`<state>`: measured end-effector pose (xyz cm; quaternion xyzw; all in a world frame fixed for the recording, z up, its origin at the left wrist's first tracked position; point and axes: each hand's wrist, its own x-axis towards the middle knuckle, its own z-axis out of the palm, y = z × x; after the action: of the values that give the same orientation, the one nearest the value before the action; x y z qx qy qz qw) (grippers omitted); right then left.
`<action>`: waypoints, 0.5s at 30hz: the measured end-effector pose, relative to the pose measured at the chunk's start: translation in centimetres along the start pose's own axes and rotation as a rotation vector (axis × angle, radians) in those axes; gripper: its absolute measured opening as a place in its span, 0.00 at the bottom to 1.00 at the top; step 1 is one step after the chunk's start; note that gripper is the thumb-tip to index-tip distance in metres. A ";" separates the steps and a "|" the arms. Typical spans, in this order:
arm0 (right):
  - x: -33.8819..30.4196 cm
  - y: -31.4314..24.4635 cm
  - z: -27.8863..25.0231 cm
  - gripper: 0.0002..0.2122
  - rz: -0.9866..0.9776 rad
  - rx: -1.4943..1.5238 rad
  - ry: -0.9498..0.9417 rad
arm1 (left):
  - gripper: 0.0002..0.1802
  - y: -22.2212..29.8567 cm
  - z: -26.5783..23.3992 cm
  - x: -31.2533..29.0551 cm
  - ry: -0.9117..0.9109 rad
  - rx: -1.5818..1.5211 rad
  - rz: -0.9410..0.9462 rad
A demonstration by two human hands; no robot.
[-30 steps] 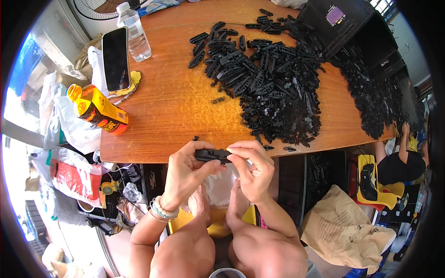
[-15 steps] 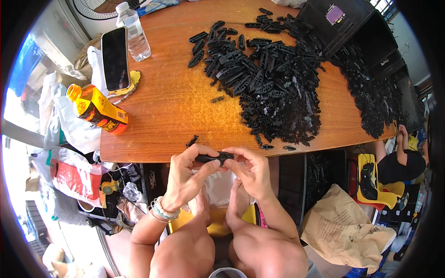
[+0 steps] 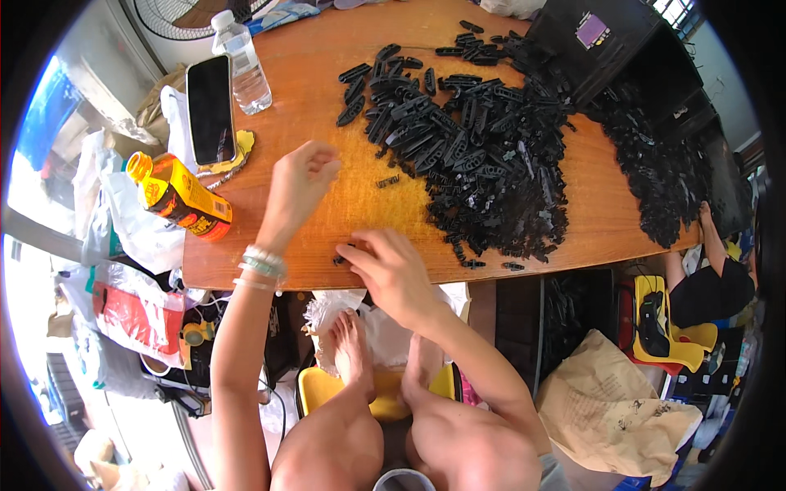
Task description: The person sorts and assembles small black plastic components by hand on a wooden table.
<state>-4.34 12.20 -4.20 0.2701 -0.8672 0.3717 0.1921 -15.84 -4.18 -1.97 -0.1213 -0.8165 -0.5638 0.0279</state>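
Note:
My left hand (image 3: pixel 296 190) is raised over the table, left of the big pile, its fingers curled in. I see no part between them, but the inside of the hand is hidden. At the table's near edge, my right hand (image 3: pixel 393 272) has its thumb and fingertips closed on a small black plastic clip (image 3: pixel 339 259), mostly covered by the fingers. Beyond both hands spreads a large pile of black plastic parts (image 3: pixel 467 139), long slotted pieces at the back and small clips towards me. One loose small clip (image 3: pixel 387 182) lies left of the pile.
On the left of the wooden table (image 3: pixel 270 188) are an orange-and-black bottle (image 3: pixel 187 199), a phone (image 3: pixel 211 110) and a clear water bottle (image 3: pixel 244 65). Black crates (image 3: pixel 610 49) and a second pile (image 3: pixel 655 176) sit at the right. Another person (image 3: pixel 711 270) is at the far right.
My hands have parted. The long black part they held together is no longer visible in them. My left hand moved up and away over the table; my right moved left to the small clip.

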 end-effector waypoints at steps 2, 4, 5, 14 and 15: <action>0.5 0.2 1.1 0.09 -0.116 -0.167 -0.009 | 0.13 -1.1 1.6 2.5 0.035 0.144 0.126; 0.1 0.4 1.4 0.07 0.005 -0.027 -0.077 | 0.13 -1.0 3.4 4.6 0.065 0.279 0.248; -0.1 0.2 0.9 0.04 0.018 -0.016 -0.003 | 0.14 -0.5 4.4 5.4 0.105 0.403 0.198; -3.0 0.9 -2.5 0.08 0.412 0.522 0.305 | 0.15 -0.2 5.6 6.3 0.198 0.635 0.042; -3.1 0.5 -3.1 0.08 0.538 0.683 0.291 | 0.13 -0.8 4.8 5.6 0.233 0.546 0.063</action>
<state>-1.83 15.76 -4.11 0.0280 -0.6981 0.7071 0.1086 -20.98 0.90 -3.38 -0.0689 -0.9251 -0.3321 0.1705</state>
